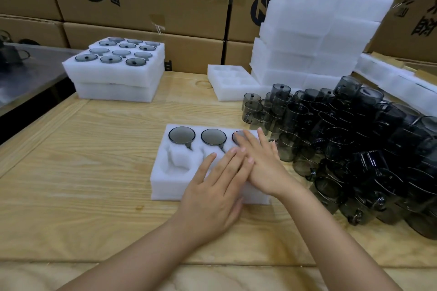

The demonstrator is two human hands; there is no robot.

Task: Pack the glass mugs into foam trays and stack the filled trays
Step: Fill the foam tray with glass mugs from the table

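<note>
Plainly the job is only partly done: at the far left of the wooden table (94, 172) a filled stack (113, 78) of foam stands 2 layers high, its top layer full of mugs. The foam tray (163, 184) in front of the person holds 3 seated mugs (181, 134) in its far row, and its near-left pocket has no mug, only a loose foam piece. The other near pockets are hidden under the hands. A big heap of loose mugs (354, 149) waits just right of the tray, with empty trays (319, 30) piled behind it, so much is left. The left hand (212, 196) lies flat on the tray's near edge, fingers straight and apart, gripping nothing. The right hand (260, 165) crosses above it, fingers extended over the 3rd mug, also holding nothing
</note>
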